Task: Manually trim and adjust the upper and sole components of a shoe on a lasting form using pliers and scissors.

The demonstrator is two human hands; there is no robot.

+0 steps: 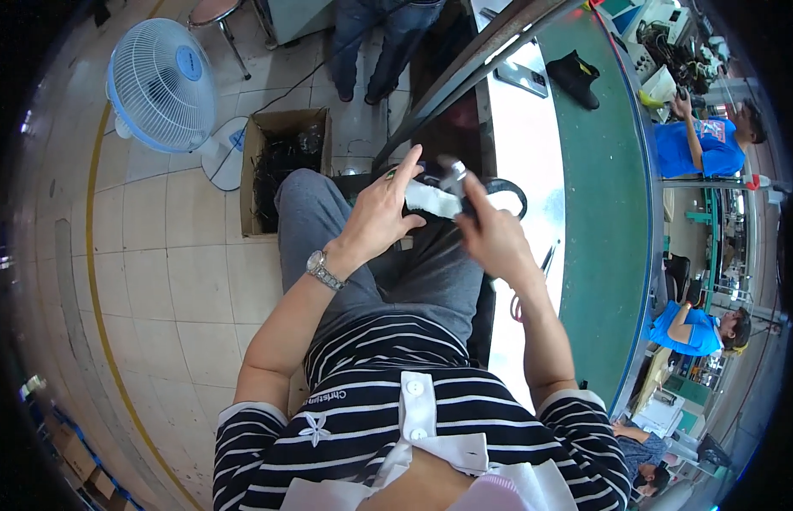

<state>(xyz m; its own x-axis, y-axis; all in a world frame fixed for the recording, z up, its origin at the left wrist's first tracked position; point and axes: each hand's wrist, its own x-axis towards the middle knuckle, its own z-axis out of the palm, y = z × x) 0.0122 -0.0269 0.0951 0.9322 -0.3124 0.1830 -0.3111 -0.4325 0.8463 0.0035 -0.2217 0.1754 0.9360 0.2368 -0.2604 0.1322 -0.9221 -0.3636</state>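
Above my lap, my left hand point(381, 211) is on a dark piece with a white patch point(432, 201), which looks like a shoe part. Its thumb lies at the patch's lower edge, and the index finger points up and away. My right hand point(497, 234) is closed around a small tool with a silvery metal head point(453, 169), apparently a hammer. The head is smeared by motion, just above the white patch. Most of the dark piece is hidden behind my fingers. A dark-rimmed round thing point(521, 198) shows beyond my right hand, on the white ledge's near edge.
Along the white ledge point(533, 145) lie a phone point(524, 78) and red-handled scissors point(517, 308). A black shoe point(574, 79) rests on the green belt point(603, 221). Left of my knees are a carton point(249, 170) of black scraps and a fan point(162, 85). Someone stands ahead; co-workers sit right.
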